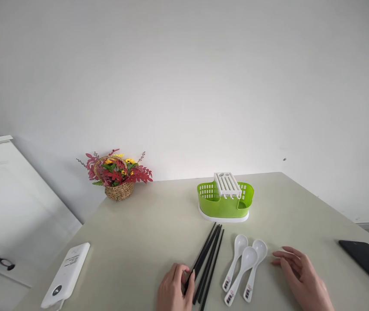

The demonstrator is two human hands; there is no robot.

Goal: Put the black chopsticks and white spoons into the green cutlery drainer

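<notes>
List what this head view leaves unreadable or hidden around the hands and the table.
- Left hand: wrist cut off by the bottom edge; its fingers cover the near ends of the black chopsticks.
- White spoons: handle labels too small to read.
- Black flat object: cut by the right edge.
- Green holder: inside hidden by its wall.

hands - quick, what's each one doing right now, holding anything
Left hand: fingers curled around the near ends of the black chopsticks on the table.
Right hand: open, flat on the table beside the white spoons, holding nothing.

Left hand (175, 288) on black chopsticks (207, 263)
</notes>
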